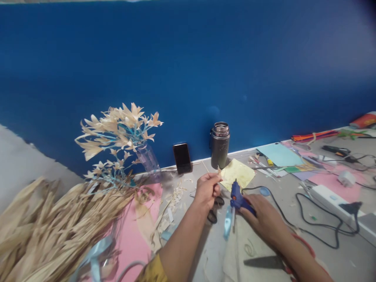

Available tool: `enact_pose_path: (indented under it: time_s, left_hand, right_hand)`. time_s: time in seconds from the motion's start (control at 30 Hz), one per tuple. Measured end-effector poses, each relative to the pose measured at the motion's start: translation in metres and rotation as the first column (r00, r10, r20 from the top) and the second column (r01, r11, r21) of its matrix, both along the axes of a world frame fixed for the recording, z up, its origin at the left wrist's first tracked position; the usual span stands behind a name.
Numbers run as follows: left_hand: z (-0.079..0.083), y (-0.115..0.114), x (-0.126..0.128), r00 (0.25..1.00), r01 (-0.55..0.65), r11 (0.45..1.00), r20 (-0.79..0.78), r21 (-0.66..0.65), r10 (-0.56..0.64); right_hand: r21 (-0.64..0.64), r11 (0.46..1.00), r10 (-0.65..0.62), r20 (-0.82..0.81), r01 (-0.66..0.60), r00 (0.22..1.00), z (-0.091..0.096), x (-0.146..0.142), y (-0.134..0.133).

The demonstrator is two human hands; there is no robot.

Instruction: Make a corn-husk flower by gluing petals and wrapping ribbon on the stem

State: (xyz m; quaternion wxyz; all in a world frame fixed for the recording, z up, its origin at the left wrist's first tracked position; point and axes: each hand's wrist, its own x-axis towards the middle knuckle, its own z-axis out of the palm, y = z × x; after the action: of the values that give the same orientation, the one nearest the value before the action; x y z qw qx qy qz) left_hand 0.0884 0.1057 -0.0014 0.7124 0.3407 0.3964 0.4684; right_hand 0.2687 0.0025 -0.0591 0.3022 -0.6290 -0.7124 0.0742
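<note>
My left hand (pixel 207 189) is raised over the table with its fingers pinched on a thin wooden stick that carries a small dried leaf tip (pixel 218 169). My right hand (pixel 263 217) is closed round the handle of a blue glue gun (pixel 238 197), whose nozzle points up toward the stick. The gun's black cord (pixel 311 225) trails off to the right. Black-handled scissors (pixel 215 208) lie on the table just under my left hand. A yellow paper sheet (pixel 237 173) lies just beyond both hands.
A bouquet of cream dried-leaf flowers (pixel 117 133) stands in a clear bottle (pixel 148 159) at the left, with a heap of dried leaves (pixel 49 227) in front. A phone (pixel 182 158) and dark flask (pixel 220 145) stand against the blue wall. Coloured papers, a power strip (pixel 330 196) and cables fill the right.
</note>
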Motion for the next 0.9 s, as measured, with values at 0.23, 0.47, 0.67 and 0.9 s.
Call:
enact_pose_path:
  time_s: [0.23, 0.47, 0.67, 0.9]
  left_hand:
    - [0.016, -0.011, 0.003, 0.973, 0.114, 0.968, -0.221, 0.223, -0.064]
    - [0.023, -0.02, 0.004, 0.932, 0.261, 0.924, -0.324, 0.28, -0.165]
    - [0.02, -0.022, 0.006, 0.915, 0.312, 0.912, -0.343, 0.265, -0.214]
    - [0.013, -0.022, 0.009, 0.943, 0.235, 0.945, -0.29, 0.227, -0.164]
  right_hand:
    - [0.102, 0.993, -0.022, -0.366, 0.063, 0.931, 0.039, 0.001, 0.009]
    - [-0.227, 0.968, -0.107, -0.75, -0.103, 0.653, 0.077, -0.013, 0.022]
    - [-0.285, 0.932, -0.111, -0.812, -0.224, 0.573, 0.07, -0.012, 0.025]
    - [-0.307, 0.902, -0.156, -0.887, -0.303, 0.435, 0.069, -0.009, 0.026]
